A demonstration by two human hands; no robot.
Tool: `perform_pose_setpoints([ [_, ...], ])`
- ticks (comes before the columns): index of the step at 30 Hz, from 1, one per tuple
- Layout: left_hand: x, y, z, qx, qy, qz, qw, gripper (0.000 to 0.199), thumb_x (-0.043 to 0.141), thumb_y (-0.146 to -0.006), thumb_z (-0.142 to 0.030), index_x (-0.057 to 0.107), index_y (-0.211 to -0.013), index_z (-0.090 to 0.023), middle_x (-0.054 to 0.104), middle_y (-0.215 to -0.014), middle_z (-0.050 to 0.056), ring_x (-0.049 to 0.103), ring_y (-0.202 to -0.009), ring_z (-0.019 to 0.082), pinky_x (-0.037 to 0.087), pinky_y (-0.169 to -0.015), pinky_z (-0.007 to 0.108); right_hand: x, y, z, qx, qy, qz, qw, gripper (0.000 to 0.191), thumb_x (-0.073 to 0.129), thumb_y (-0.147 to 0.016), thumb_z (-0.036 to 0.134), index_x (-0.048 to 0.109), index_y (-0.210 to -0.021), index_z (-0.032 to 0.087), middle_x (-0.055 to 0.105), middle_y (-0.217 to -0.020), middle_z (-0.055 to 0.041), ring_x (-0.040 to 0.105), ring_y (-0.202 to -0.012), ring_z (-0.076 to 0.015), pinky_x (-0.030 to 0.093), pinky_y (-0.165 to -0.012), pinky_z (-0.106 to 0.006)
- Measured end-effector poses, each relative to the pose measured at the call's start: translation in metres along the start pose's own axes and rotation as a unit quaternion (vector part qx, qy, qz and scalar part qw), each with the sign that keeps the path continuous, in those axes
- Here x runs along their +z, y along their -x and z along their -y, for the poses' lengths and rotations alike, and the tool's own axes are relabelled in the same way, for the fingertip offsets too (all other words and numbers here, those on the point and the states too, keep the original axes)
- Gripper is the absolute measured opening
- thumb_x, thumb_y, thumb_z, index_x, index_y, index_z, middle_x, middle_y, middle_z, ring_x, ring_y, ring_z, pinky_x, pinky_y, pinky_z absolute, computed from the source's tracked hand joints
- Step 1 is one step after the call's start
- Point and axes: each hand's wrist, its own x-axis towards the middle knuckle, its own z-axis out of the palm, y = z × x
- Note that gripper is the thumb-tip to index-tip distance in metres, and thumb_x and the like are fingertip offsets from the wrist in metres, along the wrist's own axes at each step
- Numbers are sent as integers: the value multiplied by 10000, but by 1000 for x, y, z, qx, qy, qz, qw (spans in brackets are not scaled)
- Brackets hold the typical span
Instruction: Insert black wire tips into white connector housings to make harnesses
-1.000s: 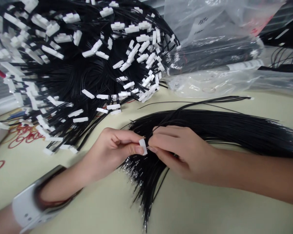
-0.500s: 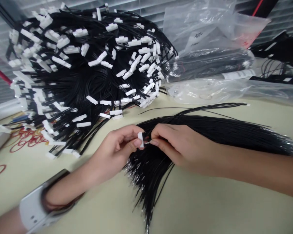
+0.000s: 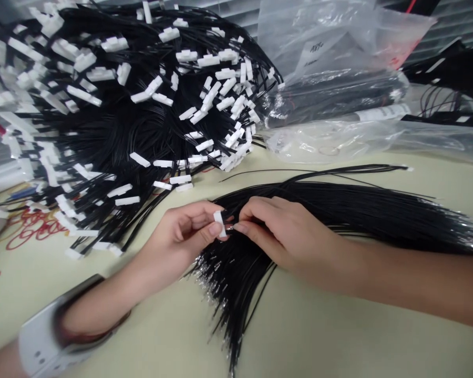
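My left hand (image 3: 185, 231) is closed, pinching a small white connector housing (image 3: 219, 223) between thumb and fingers. Close on its right, my right hand (image 3: 287, 236) pinches a thin black wire with a metal terminal (image 3: 230, 228) at the housing's edge. Whether the terminal has entered the housing I cannot tell. Beneath both hands lies a thick bundle of black wires (image 3: 362, 210). Its silvery terminal ends fan out below my hands and at the far right. Part of the bundle is hidden by my right hand and forearm.
At the back left rises a large heap of black cables with white connectors (image 3: 142, 126). Red rubber bands (image 3: 27, 231) lie left of it. Clear plastic bags (image 3: 331, 105) are at the back, with more dark cables (image 3: 449, 79) at the far right.
The whole view has shifted slightly, so the cable heap and my left hand appear a little farther left. Both hands keep their pinch on the connector housing and the wire.
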Motion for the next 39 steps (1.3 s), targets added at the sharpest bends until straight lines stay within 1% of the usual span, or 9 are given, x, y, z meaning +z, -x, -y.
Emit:
perform_pose_setpoints([
  [6, 2, 1, 0, 4, 33, -4, 999, 144, 576, -741, -63, 600, -829, -174, 617, -611, -44, 578, -588, 76, 447, -556, 149, -1, 1, -1, -7, -8, -13, 1000, 192, 420, -868, 234, 530, -753, 128, 547, -697, -1, 417, -595, -91, 278, -572, -234],
  [14, 2, 0, -5, -12, 43, 11, 999, 112, 589, -730, -44, 615, -753, -151, 622, -599, -41, 563, -564, 71, 443, -533, 146, 0, 2, -3, -18, -53, -21, 998, 172, 448, -857, 234, 537, -742, 142, 556, -664, 19, 414, -578, -77, 284, -572, -221],
  [18, 4, 2, -5, -16, 65, 29, 997, 118, 613, -716, -38, 639, -723, -153, 628, -602, -42, 550, -558, 59, 436, -532, 130, 1, 2, -5, -46, -91, -31, 994, 149, 474, -841, 224, 529, -731, 140, 557, -657, 20, 449, -591, -70, 304, -557, -199],
  [23, 7, 3, -6, -7, 86, 16, 996, 142, 625, -698, -19, 637, -699, -161, 614, -593, -52, 544, -555, 48, 437, -544, 115, 0, 2, -5, -75, -111, -46, 990, 126, 487, -830, 188, 518, -721, 134, 541, -654, 25, 451, -583, -53, 320, -549, -176],
  [28, 3, 0, -3, -8, 92, 14, 996, 119, 593, -747, -55, 634, -755, -167, 620, -604, -38, 555, -564, 59, 440, -558, 129, -2, 0, -4, -28, -151, -37, 987, 149, 480, -842, 242, 542, -754, 140, 552, -673, 29, 459, -580, -46, 338, -543, -162],
  [31, -1, -2, 0, -8, 75, -10, 997, 79, 585, -779, -116, 625, -827, -166, 635, -651, -16, 575, -622, 83, 441, -605, 161, -3, 0, -4, -24, -125, -48, 991, 98, 468, -840, 199, 543, -848, 137, 578, -802, -1, 496, -687, -67, 370, -608, -176],
  [34, -4, -2, 3, -15, 75, -9, 997, 59, 586, -792, -164, 615, -844, -163, 644, -690, 1, 579, -667, 98, 435, -635, 181, -3, 0, -5, -33, -98, -61, 993, 157, 430, -841, 128, 518, -971, 128, 578, -902, -21, 513, -776, -74, 394, -676, -183],
  [36, -5, -2, 4, -23, 82, -7, 996, 49, 584, -796, -174, 613, -831, -157, 634, -685, -1, 569, -666, 94, 428, -636, 178, -2, 0, -6, -51, -70, -68, 994, 182, 414, -851, 134, 503, -1010, 118, 574, -919, -30, 517, -798, -82, 406, -693, -194],
  [39, -4, -1, 3, -27, 81, -11, 996, 47, 587, -794, -177, 612, -822, -150, 627, -689, -3, 558, -666, 89, 422, -646, 176, 0, 1, -11, -113, 27, -90, 989, 182, 416, -853, 145, 523, -998, 116, 562, -858, -34, 510, -750, -105, 416, -648, -224],
])
